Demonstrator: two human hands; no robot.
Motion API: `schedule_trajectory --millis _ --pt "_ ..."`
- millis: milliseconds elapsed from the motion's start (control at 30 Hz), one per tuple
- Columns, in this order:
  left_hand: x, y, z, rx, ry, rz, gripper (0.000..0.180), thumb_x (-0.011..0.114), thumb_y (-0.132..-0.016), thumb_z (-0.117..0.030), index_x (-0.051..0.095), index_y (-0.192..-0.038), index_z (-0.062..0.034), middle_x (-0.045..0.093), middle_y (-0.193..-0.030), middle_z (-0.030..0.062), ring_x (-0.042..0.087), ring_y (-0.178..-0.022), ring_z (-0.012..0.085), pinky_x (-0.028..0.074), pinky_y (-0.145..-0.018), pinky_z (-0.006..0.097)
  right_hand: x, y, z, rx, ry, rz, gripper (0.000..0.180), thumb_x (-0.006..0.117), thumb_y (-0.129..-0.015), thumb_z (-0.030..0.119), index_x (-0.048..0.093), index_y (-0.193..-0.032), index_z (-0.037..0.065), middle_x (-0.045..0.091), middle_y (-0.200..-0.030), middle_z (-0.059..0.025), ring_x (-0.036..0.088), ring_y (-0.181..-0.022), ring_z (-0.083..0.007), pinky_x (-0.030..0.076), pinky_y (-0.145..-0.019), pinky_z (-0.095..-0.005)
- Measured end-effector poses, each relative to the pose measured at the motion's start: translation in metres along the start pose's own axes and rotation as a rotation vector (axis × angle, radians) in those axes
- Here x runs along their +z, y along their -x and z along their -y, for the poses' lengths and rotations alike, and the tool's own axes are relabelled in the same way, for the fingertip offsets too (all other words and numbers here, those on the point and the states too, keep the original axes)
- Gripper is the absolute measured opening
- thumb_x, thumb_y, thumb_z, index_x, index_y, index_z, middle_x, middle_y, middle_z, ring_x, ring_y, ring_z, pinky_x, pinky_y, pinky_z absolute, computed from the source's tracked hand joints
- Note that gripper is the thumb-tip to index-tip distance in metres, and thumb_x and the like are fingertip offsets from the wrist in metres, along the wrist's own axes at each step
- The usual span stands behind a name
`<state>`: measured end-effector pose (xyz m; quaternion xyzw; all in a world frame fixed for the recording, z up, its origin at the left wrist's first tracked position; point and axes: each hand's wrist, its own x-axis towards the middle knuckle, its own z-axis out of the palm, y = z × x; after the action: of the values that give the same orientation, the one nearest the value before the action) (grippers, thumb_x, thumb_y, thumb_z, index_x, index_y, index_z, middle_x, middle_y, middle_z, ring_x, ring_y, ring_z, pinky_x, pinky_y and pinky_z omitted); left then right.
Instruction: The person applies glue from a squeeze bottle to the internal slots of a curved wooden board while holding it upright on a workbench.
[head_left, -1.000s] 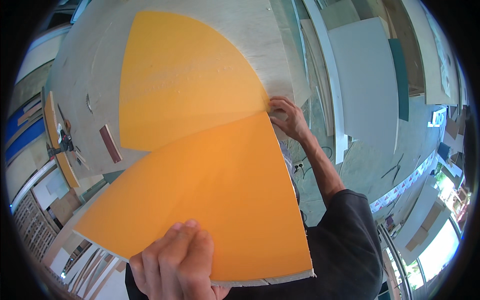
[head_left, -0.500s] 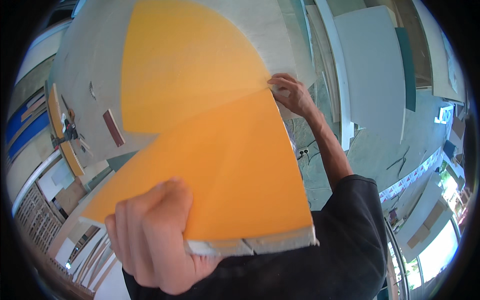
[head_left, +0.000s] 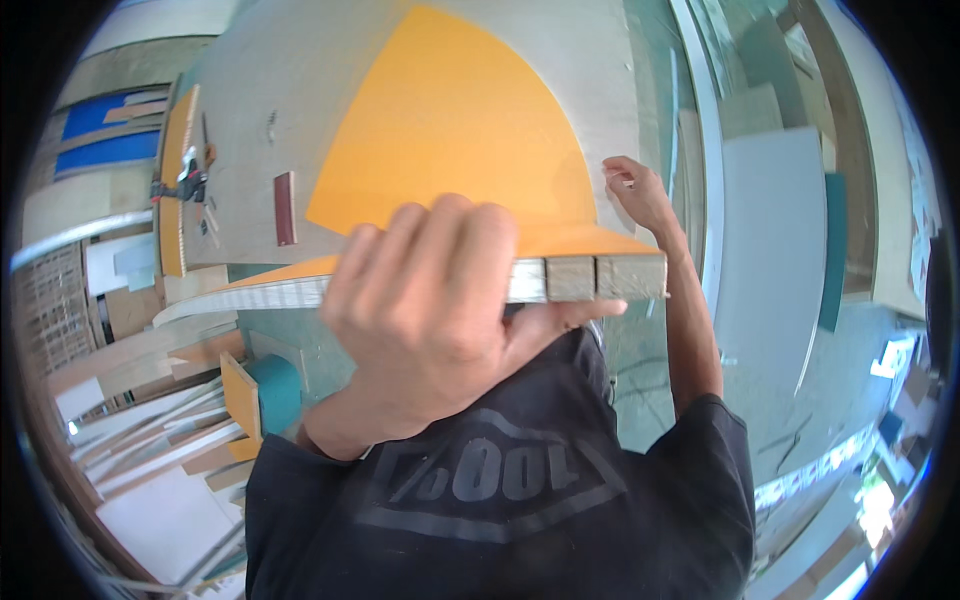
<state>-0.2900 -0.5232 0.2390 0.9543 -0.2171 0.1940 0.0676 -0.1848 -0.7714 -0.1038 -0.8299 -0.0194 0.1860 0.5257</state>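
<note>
My left hand (head_left: 420, 290) is closed on the near edge of a thick orange panel (head_left: 575, 240), fingers over the top face and thumb below. The panel's edge faces me, showing a pale core and wood blocks at the right end. Beyond it, an orange sheet or panel (head_left: 460, 120) with a curved right side lies on the worktable (head_left: 300, 110); where the two meet is partly hidden by my hand. My right hand (head_left: 640, 195) is just right of the curved side, fingers loosely bent and apart, with nothing visible in them.
A dark red block (head_left: 286, 208) lies on the table's left part. Farther left are an orange strip (head_left: 178, 190) and a power tool (head_left: 185, 185). White boards (head_left: 770, 230) stand at the right. Offcuts and strips (head_left: 150, 430) are stacked at the lower left.
The held panel has tilted, so its near edge is higher and faces me. My left hand has moved up and right. My right hand has come away from the panel's corner, to the right.
</note>
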Motion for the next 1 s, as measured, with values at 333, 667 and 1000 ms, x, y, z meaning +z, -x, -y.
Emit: schedule_trajectory --millis 333,667,1000 --pt "0.007 0.021 -0.007 -0.055 0.046 -0.171 0.064 0.071 -0.079 -0.072 0.059 -0.077 -0.0091 0.056 -0.073 0.0017 0.059 -0.063 0.0175 0.04 -0.056 0.03 0.069 -0.122 0.021 -0.228 0.478 -0.094 0.079 0.08 -0.084 0.04 0.05 -0.144 -0.001 0.06 -0.135 -0.0266 0.058 -0.126 -0.0423 0.051 -0.103 -0.0465" --pt "0.017 0.031 -0.011 -0.063 0.025 -0.195 0.056 0.074 -0.081 -0.063 0.061 -0.083 -0.0084 0.053 -0.073 -0.0003 0.058 -0.071 0.0149 0.044 -0.068 0.03 0.028 -0.09 0.115 -0.164 0.597 0.192 0.068 0.075 -0.092 0.04 0.055 -0.142 -0.001 0.068 -0.124 -0.0183 0.065 -0.116 -0.0321 0.055 -0.091 -0.0435" --pt "0.016 0.022 -0.004 -0.074 0.042 -0.246 0.061 0.072 -0.081 -0.068 0.064 -0.084 -0.0084 0.065 -0.079 0.0046 0.064 -0.075 0.0183 0.049 -0.074 0.032 0.012 -0.019 0.171 -0.374 -0.003 0.211 0.044 0.063 -0.103 0.034 0.066 -0.132 0.0 0.072 -0.123 -0.0131 0.068 -0.109 -0.0244 0.055 -0.09 -0.0371"
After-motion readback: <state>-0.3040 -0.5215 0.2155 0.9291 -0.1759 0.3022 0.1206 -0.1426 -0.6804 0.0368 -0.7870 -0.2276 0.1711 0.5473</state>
